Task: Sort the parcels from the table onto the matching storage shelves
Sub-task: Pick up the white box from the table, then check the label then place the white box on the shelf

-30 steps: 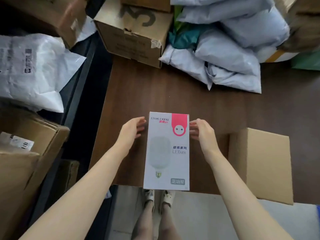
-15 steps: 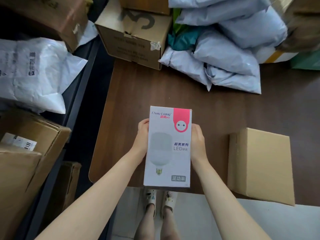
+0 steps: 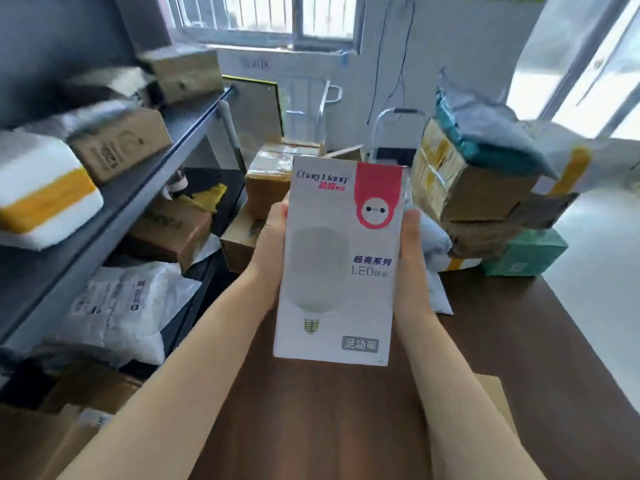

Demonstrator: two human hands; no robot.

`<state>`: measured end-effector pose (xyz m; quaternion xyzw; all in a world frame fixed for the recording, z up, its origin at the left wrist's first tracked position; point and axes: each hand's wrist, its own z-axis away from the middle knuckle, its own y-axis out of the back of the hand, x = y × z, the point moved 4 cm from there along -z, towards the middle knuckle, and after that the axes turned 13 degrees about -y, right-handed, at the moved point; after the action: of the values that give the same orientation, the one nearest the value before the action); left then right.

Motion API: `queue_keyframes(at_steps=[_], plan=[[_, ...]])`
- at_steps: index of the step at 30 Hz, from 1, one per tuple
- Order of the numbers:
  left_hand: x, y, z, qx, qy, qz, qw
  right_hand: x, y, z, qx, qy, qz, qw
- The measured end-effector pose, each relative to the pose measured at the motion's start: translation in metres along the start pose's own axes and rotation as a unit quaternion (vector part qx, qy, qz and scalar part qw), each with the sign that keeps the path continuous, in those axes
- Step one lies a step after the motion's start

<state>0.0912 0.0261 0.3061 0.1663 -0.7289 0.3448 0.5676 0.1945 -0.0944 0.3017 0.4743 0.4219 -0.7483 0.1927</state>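
Observation:
I hold a white LED bulb box (image 3: 337, 261) with a pink tab and a printed bulb upright in the air above the brown table (image 3: 554, 358). My left hand (image 3: 272, 247) grips its left edge and my right hand (image 3: 410, 251) grips its right edge; the fingers are hidden behind the box. The grey metal storage shelves (image 3: 145, 181) stand to the left, loaded with parcels. Behind the box, a pile of taped cardboard boxes (image 3: 464, 188) and grey mailer bags (image 3: 491, 133) sits at the table's far end.
A plain cardboard box (image 3: 491, 386) lies on the table near my right forearm. A green box (image 3: 526, 252) stands at the pile's right. White bags (image 3: 128, 303) and brown cartons fill the lower shelf. A step ladder (image 3: 398, 133) and a window are at the back.
Both hands closed on the bulb box and lifted it off the table. My view swung up from the tabletop to the shelves, the pile and the window.

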Motion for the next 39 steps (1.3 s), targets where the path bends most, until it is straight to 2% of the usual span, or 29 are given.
queue_keyframes(at_steps=[6, 11, 12, 14, 16, 17, 18, 20, 23, 25, 29, 31, 33, 36, 38, 39], plan=[[0.090, -0.040, -0.007, -0.026, -0.054, -0.025, 0.998, -0.094, -0.040, 0.033, -0.006, 0.087, 0.041, 0.995], [0.136, -0.063, -0.001, 0.002, -0.083, -0.079, 0.993, -0.142, -0.041, 0.057, -0.066, 0.116, -0.028, 0.991], [0.143, -0.066, -0.001, 0.015, -0.095, -0.092, 0.991, -0.149, -0.037, 0.061, -0.057, 0.122, -0.028, 0.990], [0.151, -0.069, -0.003, 0.037, -0.115, -0.095, 0.988, -0.166, -0.025, 0.063, 0.017, 0.148, -0.011, 0.989], [0.151, -0.073, -0.003, 0.015, -0.069, -0.070, 0.995, -0.181, -0.018, 0.066, 0.057, 0.166, -0.040, 0.984], [0.152, -0.075, -0.002, -0.005, -0.050, -0.056, 0.997, -0.185, -0.017, 0.065, 0.087, 0.173, -0.027, 0.981], [0.157, -0.078, -0.001, -0.019, -0.047, -0.047, 0.998, -0.189, -0.019, 0.064, 0.094, 0.185, 0.033, 0.978], [0.166, -0.079, -0.001, 0.005, -0.080, -0.049, 0.996, -0.195, -0.024, 0.069, 0.127, 0.255, 0.145, 0.947], [0.177, -0.096, 0.004, 0.037, -0.206, -0.119, 0.971, -0.201, -0.037, 0.087, 0.209, 0.392, 0.289, 0.848], [0.175, -0.110, 0.011, 0.048, -0.276, -0.155, 0.947, -0.199, -0.046, 0.097, 0.195, 0.420, 0.309, 0.831], [0.182, -0.129, 0.022, 0.048, -0.315, -0.137, 0.938, -0.206, -0.053, 0.112, 0.147, 0.422, 0.306, 0.841], [0.189, -0.127, 0.024, 0.021, -0.318, -0.118, 0.940, -0.213, -0.046, 0.119, 0.109, 0.406, 0.244, 0.874], [0.195, -0.124, 0.023, -0.016, -0.317, -0.109, 0.942, -0.224, -0.031, 0.121, 0.077, 0.351, 0.146, 0.922], [0.198, -0.122, 0.029, -0.020, -0.364, -0.113, 0.924, -0.240, -0.009, 0.124, 0.033, 0.267, 0.020, 0.963], [0.200, -0.128, 0.033, -0.021, -0.390, -0.172, 0.904, -0.230, 0.002, 0.120, -0.057, 0.202, -0.053, 0.976], [0.201, -0.133, 0.029, -0.018, -0.375, -0.185, 0.908, -0.222, 0.002, 0.120, -0.113, 0.155, -0.088, 0.977]])
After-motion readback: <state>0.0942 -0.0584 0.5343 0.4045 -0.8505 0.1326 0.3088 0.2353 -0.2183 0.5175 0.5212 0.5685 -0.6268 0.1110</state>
